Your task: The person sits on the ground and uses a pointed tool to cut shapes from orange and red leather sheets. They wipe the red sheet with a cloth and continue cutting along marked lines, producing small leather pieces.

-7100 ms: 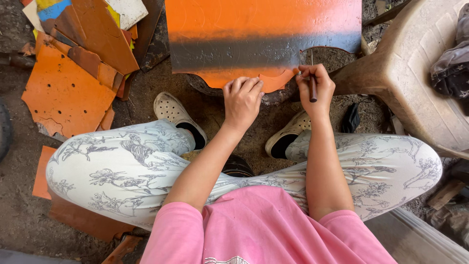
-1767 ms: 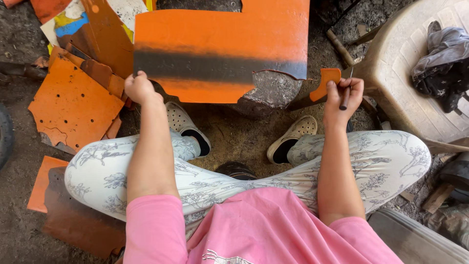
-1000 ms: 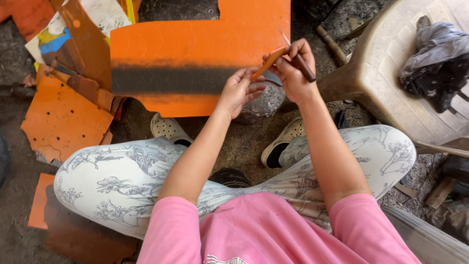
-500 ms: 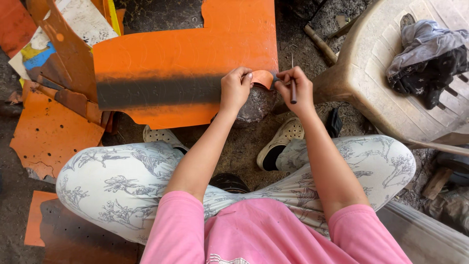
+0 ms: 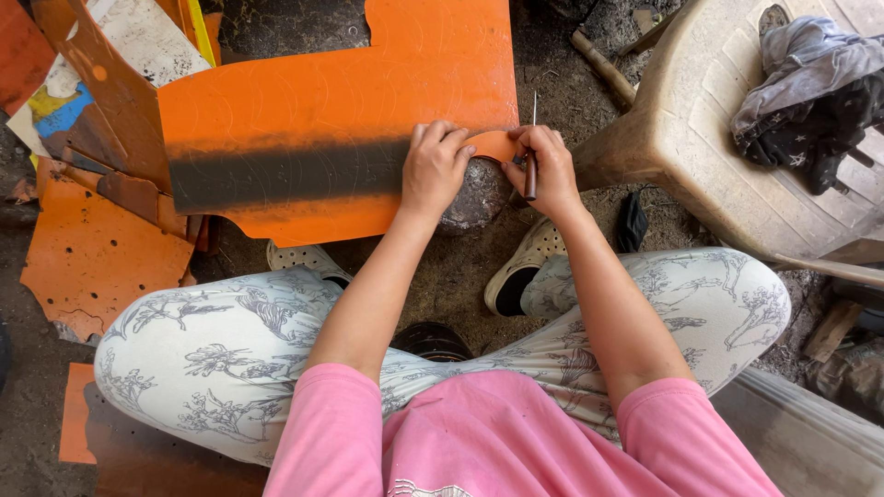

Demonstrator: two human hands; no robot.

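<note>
Dirt ground [image 5: 571, 83] strewn with scrap — a big orange sheet [image 5: 341, 120] lies across a stone [image 5: 474, 198]. Left hand [image 5: 435, 167] presses a small orange cutout [image 5: 493, 145] down; right hand [image 5: 551, 170] grips a thin pointed tool [image 5: 531, 147] beside it.

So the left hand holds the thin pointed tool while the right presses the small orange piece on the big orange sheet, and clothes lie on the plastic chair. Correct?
Not quite: the hands are swapped. The head view shows the right hand holding the tool and the left hand pressing the small piece at the sheet's edge. The clothes do lie on the chair.
</note>
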